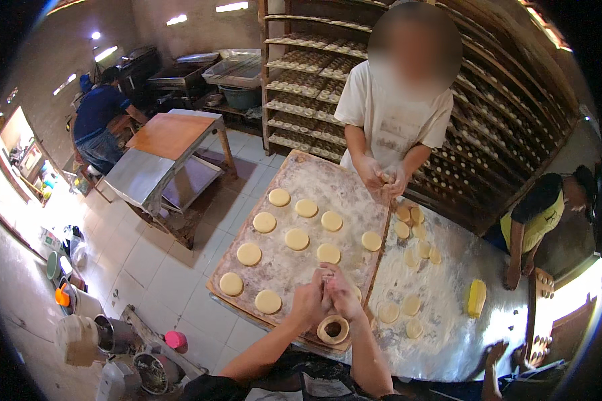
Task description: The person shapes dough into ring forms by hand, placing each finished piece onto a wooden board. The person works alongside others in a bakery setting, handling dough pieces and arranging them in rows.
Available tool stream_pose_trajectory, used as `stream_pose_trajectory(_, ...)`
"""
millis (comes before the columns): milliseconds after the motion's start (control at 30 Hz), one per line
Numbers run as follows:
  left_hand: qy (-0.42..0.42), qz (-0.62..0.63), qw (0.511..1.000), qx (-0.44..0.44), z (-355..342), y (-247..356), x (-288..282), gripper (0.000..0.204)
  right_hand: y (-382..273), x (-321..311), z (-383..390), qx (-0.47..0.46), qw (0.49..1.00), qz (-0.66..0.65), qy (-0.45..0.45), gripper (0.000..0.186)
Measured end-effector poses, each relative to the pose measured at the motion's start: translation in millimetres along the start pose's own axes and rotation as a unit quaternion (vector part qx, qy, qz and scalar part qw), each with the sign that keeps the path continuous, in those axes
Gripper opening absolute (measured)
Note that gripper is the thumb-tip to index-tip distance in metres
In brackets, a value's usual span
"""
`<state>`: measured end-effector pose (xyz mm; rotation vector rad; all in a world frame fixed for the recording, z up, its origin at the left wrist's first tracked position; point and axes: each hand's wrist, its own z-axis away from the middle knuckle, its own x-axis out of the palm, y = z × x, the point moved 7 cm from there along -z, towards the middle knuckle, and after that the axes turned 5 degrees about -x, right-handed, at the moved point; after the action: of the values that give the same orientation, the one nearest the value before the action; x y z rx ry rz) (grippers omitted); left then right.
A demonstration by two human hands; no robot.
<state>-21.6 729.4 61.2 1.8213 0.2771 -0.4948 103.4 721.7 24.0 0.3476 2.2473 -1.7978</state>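
My left hand [310,299] and my right hand [343,293] meet over the near part of a floured wooden board [284,180]. Both have their fingers drawn together and touching; whatever they pinch is hidden. Flat round dough discs lie spread over the board, one dough disc [328,254] just beyond my fingertips and another dough disc [268,301] left of my left hand. Below my hands, at the near edge, sits a pale round ring-shaped thing [326,337] with a dark middle; I cannot tell whether it is dough or a small bowl.
Thinner dough rounds [411,305] and a yellow packet [475,298] lie on the floured metal table [448,274] to the right. Across the board a person [394,113] pinches something in both hands. Racks of dough pieces [308,87] stand behind. Pots [155,372] are on the floor at left.
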Motion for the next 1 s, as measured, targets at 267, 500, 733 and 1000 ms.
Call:
stream_pose_trajectory(267, -0.042, 0.003, 0.994, -0.105, -14.4, -25.9, 6.2, 0.035, 30.5, 16.7, -23.2, 0.076, 0.987, -0.138, -0.005, 0.063)
stream_pose_trajectory(500, 0.031, -0.293, 0.954, -0.051, -68.8, -55.3, -6.7, 0.053, -0.4, -11.2, -52.1, 0.197, 0.946, 0.254, 0.031, 0.07)
stream_pose_trajectory(733, -0.135, -0.338, 0.927, -0.09, -25.5, -77.6, -6.2, 0.064, 5.9, 20.9, -37.1, 0.125, 0.874, 0.455, -0.116, 0.077)
stream_pose_trajectory(1000, -0.151, -0.294, 0.94, -0.089, -31.6, -81.5, -11.9, 0.069, 2.8, 30.2, -37.7, 0.089, 0.885, 0.45, -0.082, 0.076)
